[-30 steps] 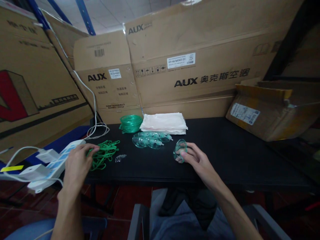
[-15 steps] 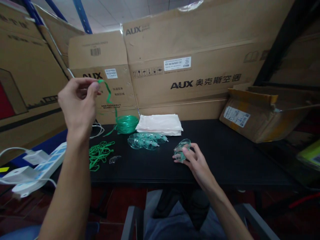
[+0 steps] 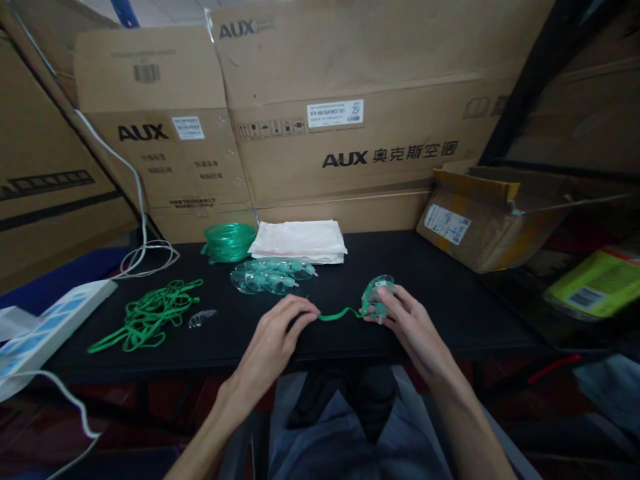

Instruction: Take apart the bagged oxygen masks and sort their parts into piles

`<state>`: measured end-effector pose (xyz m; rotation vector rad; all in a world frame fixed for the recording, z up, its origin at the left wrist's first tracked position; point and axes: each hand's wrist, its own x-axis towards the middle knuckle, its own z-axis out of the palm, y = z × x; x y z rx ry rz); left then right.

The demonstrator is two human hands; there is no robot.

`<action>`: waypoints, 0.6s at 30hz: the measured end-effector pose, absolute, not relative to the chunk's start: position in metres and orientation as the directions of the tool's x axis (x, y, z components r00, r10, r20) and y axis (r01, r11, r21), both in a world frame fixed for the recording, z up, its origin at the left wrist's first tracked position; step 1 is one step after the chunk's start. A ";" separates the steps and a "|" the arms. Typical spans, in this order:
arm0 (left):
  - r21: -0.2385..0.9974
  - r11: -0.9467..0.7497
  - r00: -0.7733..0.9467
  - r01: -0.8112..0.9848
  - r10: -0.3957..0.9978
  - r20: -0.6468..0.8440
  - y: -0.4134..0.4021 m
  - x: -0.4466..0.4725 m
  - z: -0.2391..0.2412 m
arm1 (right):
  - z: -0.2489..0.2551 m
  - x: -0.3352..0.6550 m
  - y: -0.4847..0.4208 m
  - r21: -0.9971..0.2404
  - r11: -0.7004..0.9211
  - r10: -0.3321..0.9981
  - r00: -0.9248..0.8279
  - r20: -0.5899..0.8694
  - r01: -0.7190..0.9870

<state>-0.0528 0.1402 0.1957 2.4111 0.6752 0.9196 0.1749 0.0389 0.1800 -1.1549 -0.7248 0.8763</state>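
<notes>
My left hand (image 3: 285,327) pinches one end of a green elastic strap (image 3: 333,317) just above the near part of the black table. The strap runs slackly across to a clear green oxygen mask (image 3: 377,300), which my right hand (image 3: 407,317) grips by its side. Where exactly the strap meets the mask is partly hidden by my fingers. Several similar masks (image 3: 270,275) lie together beyond my left hand. Farther left is a tangled heap of green straps (image 3: 155,313), with small clear pieces (image 3: 202,317) beside it.
At the back stand a coil of green tubing (image 3: 230,241) and a stack of white bags (image 3: 300,241). Large cardboard boxes (image 3: 280,173) wall off the rear. An open carton (image 3: 470,217) sits at right, a white power strip (image 3: 55,320) with cables at left.
My left hand has come down and to the right, bringing the strap from high up to the mask. My right hand still grips the mask. The view has shifted right and down.
</notes>
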 end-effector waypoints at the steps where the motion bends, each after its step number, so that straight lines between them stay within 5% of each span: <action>1: 0.574 -0.770 0.683 0.278 0.579 0.446 0.140 -0.056 0.187 | 0.181 0.180 0.035 -0.975 0.132 0.871 0.490 0.029 -0.176; 9: 0.422 -0.779 0.629 0.464 0.625 0.462 0.141 -0.065 0.186 | 0.186 0.201 0.027 -1.000 0.021 0.847 0.531 0.021 0.006; 15: 0.449 -0.770 0.604 0.453 0.636 0.480 0.125 -0.024 0.208 | 0.185 0.213 0.023 -0.993 -0.014 0.807 0.587 0.060 0.121; 18: 0.438 -0.677 0.493 0.592 0.734 0.467 0.134 -0.029 0.211 | 0.184 0.223 0.014 -0.981 -0.054 0.774 0.628 0.077 0.188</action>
